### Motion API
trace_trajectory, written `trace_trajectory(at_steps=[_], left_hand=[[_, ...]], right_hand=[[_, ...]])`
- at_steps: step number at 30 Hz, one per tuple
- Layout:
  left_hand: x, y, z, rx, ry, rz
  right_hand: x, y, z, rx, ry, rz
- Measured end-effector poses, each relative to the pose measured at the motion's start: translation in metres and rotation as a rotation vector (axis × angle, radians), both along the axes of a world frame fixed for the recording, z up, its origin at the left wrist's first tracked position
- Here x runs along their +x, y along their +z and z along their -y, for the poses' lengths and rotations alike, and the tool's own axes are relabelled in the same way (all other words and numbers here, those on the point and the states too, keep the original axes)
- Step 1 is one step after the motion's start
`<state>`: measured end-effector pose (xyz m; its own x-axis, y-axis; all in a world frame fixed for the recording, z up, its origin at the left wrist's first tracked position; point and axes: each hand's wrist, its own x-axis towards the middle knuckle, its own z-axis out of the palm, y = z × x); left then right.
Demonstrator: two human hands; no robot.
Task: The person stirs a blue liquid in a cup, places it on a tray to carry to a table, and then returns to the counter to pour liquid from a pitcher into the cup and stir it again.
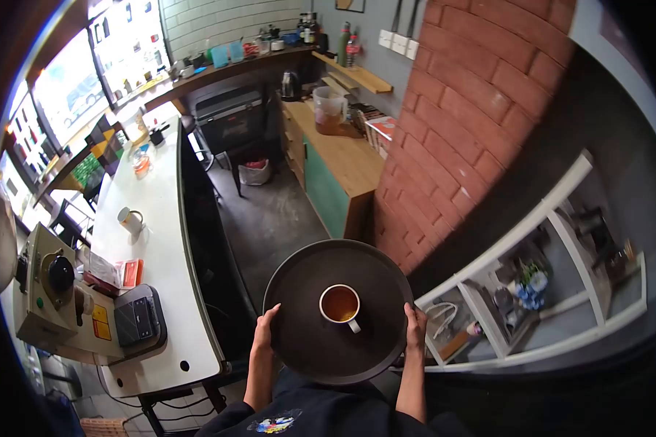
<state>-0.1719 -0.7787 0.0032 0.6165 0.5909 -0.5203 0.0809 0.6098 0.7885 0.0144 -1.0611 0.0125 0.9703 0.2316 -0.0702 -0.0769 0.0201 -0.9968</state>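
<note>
A round dark serving tray (299, 346) is held level in front of my body. My left hand (267, 328) grips its left rim, and my right hand (415, 326) grips the right rim; the fingers under the tray are hidden. Near the tray's middle stands a white cup (354, 325) of amber-brown liquid, upright, its handle turned toward me. Neither hand touches the cup.
To the left runs a white counter (160, 240) with a mug (130, 220), a black scale (140, 320) and a beige machine (58, 291). Ahead stands a wooden-topped cabinet (342, 160) with a plastic jug (330, 109). A brick wall (459, 131) and white shelf frame (517, 255) line the right.
</note>
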Motion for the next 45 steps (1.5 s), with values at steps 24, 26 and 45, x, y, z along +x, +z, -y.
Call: trace_trajectory(at_steps=[24,26,45], left_hand=[[0.292,-0.017,-0.284,-0.045,-0.095,-0.038],[0.313,-0.017,-0.298,-0.031,-0.11,-0.086],[0.564,-0.123,-0.395,-0.092,-0.416,-0.268]], right_hand=[[0.26,-0.055,-0.263,-0.063,-0.017,-0.41],[0.277,-0.075,-0.275,-0.055,-0.067,-0.37],[0.446,-0.172,-0.36,-0.756,-0.446,-0.101]])
